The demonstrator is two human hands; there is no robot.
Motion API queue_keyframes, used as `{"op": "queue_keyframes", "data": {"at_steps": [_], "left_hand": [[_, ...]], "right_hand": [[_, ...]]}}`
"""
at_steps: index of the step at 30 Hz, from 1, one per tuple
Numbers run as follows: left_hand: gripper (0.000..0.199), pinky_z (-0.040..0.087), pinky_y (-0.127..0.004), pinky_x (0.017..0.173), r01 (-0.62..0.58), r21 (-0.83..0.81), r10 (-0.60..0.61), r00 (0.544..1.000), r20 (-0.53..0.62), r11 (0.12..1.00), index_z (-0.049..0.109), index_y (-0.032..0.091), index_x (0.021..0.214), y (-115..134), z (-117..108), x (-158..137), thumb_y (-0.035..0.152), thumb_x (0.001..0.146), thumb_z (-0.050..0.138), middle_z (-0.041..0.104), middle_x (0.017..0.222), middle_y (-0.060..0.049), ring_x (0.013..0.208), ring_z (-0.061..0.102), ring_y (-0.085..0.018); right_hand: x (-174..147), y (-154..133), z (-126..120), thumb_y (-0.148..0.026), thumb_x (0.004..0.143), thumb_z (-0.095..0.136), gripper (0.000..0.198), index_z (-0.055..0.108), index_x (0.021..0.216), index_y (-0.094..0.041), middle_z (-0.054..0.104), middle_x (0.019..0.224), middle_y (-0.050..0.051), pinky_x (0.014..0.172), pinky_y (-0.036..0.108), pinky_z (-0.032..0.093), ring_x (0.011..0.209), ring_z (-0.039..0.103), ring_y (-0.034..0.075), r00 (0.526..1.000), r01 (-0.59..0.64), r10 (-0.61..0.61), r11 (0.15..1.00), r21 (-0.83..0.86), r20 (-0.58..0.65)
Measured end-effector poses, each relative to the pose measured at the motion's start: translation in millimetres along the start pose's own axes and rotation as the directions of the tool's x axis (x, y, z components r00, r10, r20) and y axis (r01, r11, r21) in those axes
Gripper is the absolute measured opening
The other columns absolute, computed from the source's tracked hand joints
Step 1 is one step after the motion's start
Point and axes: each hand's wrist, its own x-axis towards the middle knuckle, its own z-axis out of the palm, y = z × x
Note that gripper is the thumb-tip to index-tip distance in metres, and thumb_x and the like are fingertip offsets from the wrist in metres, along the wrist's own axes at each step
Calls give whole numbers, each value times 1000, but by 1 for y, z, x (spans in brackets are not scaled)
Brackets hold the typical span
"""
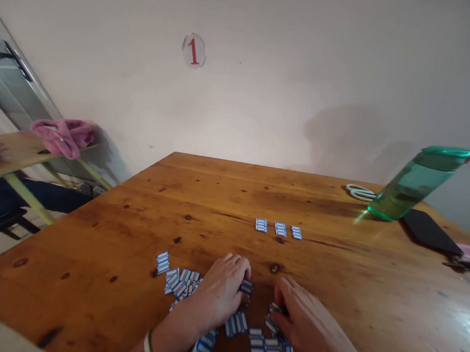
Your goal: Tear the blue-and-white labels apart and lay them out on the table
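My left hand [227, 283] is closed, with a small blue-and-white label sheet [246, 287] between its thumb and fingers. Just to its right, my right hand [300, 312] pinches another label sheet [271, 319] near the table surface. A loose pile of the same label sheets [181, 285] lies left of my left hand, partly covered by that forearm. Below and between my hands lie more label sheets [236, 324], some overlapping at the bottom edge. Farther back, three label groups [280, 229] lie in a row; whether each is a single sheet or a stack cannot be told.
The wooden table [217, 196] reaches toward a white wall bearing a paper numeral 1 [194, 51]. At the right stand a green bottle [415, 183], a white coiled cable [360, 193] and a dark flat device [432, 232]. A pink cloth [64, 136] lies on a side table.
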Motion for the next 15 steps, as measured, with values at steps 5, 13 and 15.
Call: {"op": "queue_keyframes", "data": {"at_steps": [5, 13, 15], "left_hand": [[20, 35, -27, 70, -30, -12, 30, 1000, -5, 999, 53, 22, 83, -2, 0, 1, 11, 66, 52, 58, 82, 1, 80, 48, -17], [19, 37, -26, 69, 32, -124, -40, 997, -66, 992, 62, 21, 69, -4, 6, 7, 11, 71, 46, 64, 73, -1, 77, 54, -17], [18, 39, -25, 66, 74, -238, -98, 991, -87, 968, 62, 20, 67, -2, 6, 9, 13, 72, 46, 64, 69, -1, 71, 56, -17]], "right_hand": [[0, 1, 1, -12, 69, 44, 10, 45, 74, -20, 61, 76, 5, 60, 28, 36, 67, 55, 19, 1000, -6, 4, 994, 105, 23], [10, 12, 3, -15, 69, 46, 9, 51, 63, -20, 59, 63, -1, 55, 24, 35, 61, 52, 15, 1000, -22, 28, 916, 401, -7], [14, 12, 0, -17, 67, 48, 7, 52, 62, -19, 56, 59, -2, 53, 22, 35, 58, 50, 13, 999, -35, 38, 846, 532, 6]]}}
